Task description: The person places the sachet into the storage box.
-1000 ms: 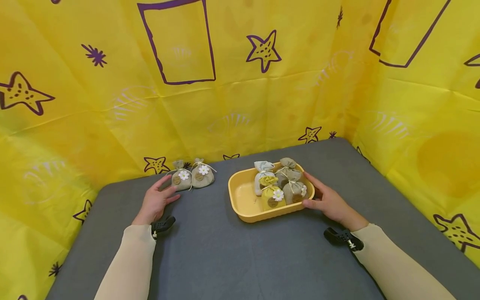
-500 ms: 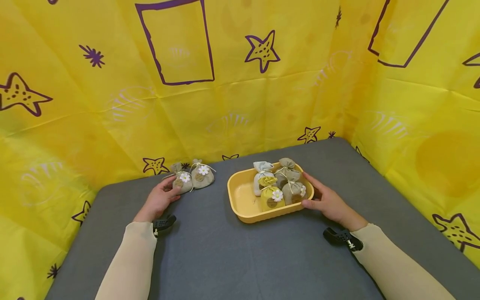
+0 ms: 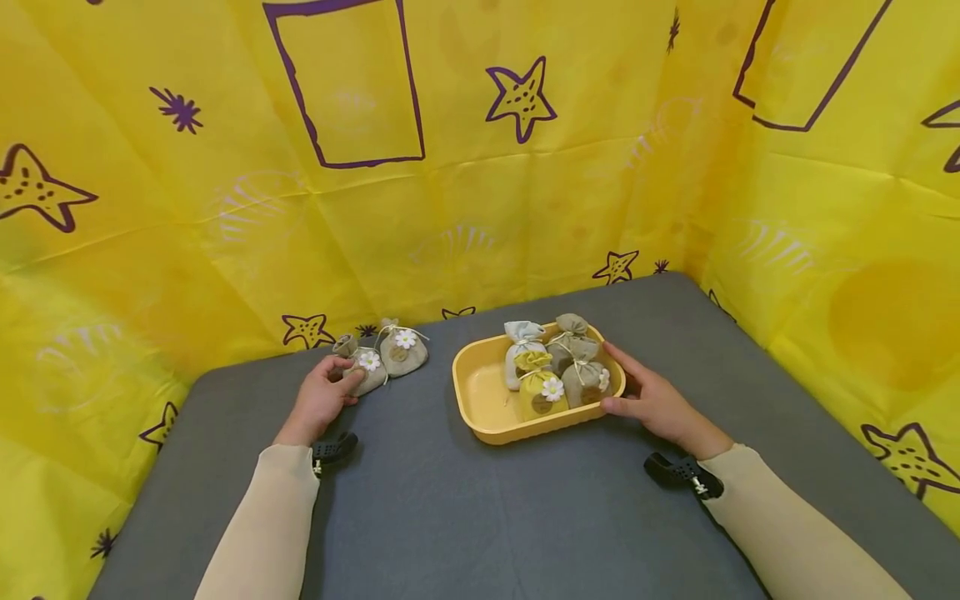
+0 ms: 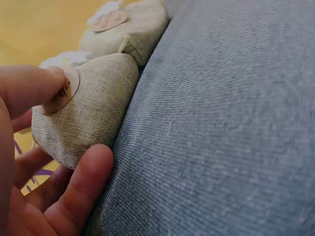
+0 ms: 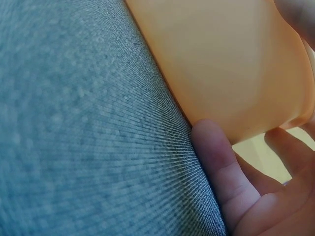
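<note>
My left hand (image 3: 321,402) grips a beige drawstring sachet (image 3: 367,380) near the back left of the table. In the left wrist view the thumb presses the round tag on that sachet (image 4: 98,98), with other fingers beside and beneath it. A second beige sachet (image 3: 403,353) with a white flower leans right beside it. My right hand (image 3: 660,408) holds the right end of a yellow-orange tray (image 3: 483,392), thumb at the front and fingers at the far side. The right wrist view shows the tray's outer wall (image 5: 221,69) between thumb and fingers.
Several sachets fill the tray's right part: a yellow one (image 3: 538,398), a pale blue-white one (image 3: 521,346) and beige-brown ones (image 3: 585,379). The tray stands on a grey cloth-covered table (image 3: 465,517). Yellow printed fabric (image 3: 450,192) hangs behind and along the sides.
My left hand has moved in from beside the left sachet and taken hold of it; the sachet's neck now tips left. The right hand stays on the tray.
</note>
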Demonstrator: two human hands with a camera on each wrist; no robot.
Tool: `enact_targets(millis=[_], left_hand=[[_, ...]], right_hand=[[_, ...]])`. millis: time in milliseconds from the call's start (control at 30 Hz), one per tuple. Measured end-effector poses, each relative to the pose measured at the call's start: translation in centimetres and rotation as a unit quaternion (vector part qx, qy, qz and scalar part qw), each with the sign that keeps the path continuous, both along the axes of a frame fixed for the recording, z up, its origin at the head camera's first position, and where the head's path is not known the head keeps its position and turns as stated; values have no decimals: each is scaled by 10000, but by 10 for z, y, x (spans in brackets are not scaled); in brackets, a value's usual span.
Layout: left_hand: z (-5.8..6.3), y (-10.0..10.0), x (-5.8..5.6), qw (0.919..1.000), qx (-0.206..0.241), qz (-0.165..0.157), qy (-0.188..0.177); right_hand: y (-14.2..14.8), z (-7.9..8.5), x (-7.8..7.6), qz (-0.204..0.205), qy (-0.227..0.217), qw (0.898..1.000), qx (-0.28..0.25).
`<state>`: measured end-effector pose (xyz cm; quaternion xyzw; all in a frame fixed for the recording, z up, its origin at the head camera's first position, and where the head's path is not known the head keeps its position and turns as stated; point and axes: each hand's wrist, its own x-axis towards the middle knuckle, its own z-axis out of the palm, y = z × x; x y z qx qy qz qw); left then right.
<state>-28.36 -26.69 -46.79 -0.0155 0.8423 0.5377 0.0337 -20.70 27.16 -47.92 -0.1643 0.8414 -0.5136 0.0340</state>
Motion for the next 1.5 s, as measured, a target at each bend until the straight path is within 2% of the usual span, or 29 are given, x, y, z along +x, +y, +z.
enact_targets(millis=[167, 267, 333, 467, 533, 833, 1000, 1100, 1267, 1367, 1500], left_hand=[[1, 0, 4, 9994, -186, 12, 275], [1, 2, 7, 9968, -512, -8, 616], [2, 4, 9, 9918, -931, -18, 870], [4, 8, 13, 9754, -1789, -152, 1282], [5, 9, 16, 9714, -1948, -236, 1334], [9, 13, 32, 9765, -1845, -139, 1109], [8, 15, 38, 9827, -1600, -74, 926], [7, 15, 39, 9882, -1286, 75, 823], [5, 14, 41, 9972, -251, 398, 581], [2, 13, 39, 9965, 402, 526, 512], [1, 13, 39, 9919, 915, 705, 524]], right_hand=[[0, 0, -2, 7, 8, 10000, -6], [0, 0, -3, 16, 32, 10000, 20], [0, 0, -3, 14, 34, 10000, 25], [-1, -1, -3, -1, 10, 10000, 16], [-1, -2, -3, -11, 11, 10000, 20], [-2, -4, -2, 55, -47, 9999, -91], [-1, -2, 0, 38, -68, 9999, -98], [-1, -2, 0, 23, -69, 9999, -76], [0, -1, -1, 61, -5, 10000, -54], [0, -1, -1, 82, 41, 9999, -44], [1, -1, -1, 104, 52, 9999, -90]])
